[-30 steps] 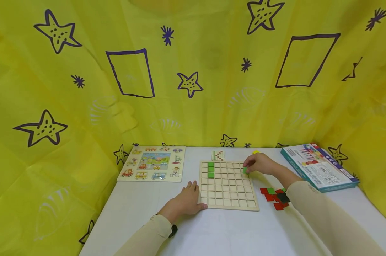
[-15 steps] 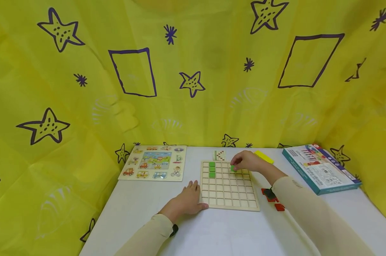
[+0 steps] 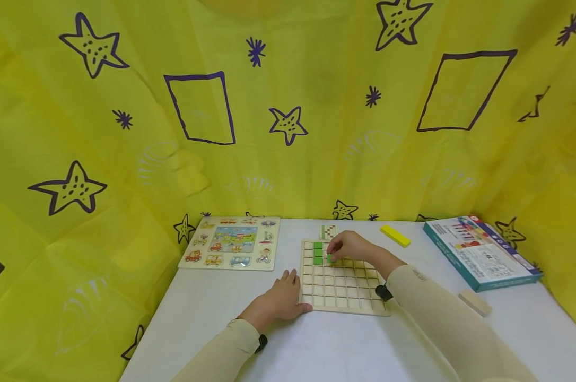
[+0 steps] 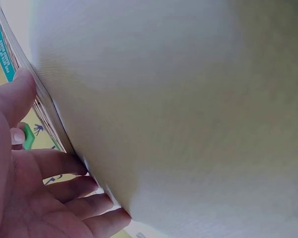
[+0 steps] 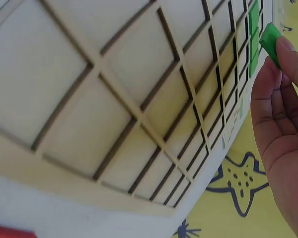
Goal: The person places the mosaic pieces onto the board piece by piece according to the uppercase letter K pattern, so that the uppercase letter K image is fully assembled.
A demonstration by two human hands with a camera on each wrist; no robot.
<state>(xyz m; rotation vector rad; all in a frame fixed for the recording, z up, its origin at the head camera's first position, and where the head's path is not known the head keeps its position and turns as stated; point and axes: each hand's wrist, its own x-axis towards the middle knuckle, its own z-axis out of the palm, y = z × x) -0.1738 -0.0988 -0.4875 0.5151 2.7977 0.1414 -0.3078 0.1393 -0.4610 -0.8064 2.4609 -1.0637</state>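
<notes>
Well, on the white counter (image 3: 336,345) lies a pale wooden board (image 3: 340,291), thin raised strips dividing it into square cells. My left hand (image 3: 279,300) rests relaxed at its left edge; my right hand (image 3: 352,246) is over its far half. Three green tiles (image 3: 318,253) line one column near the far left corner. Just right of them, pinched tilted between thumb and fingers, is a bright green tile (image 5: 270,42).

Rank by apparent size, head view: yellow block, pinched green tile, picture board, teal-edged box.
1. Picture board and teal-edged box: too alike to rank
2. Yellow block
3. Green tile, partly hidden by the right hand
</notes>
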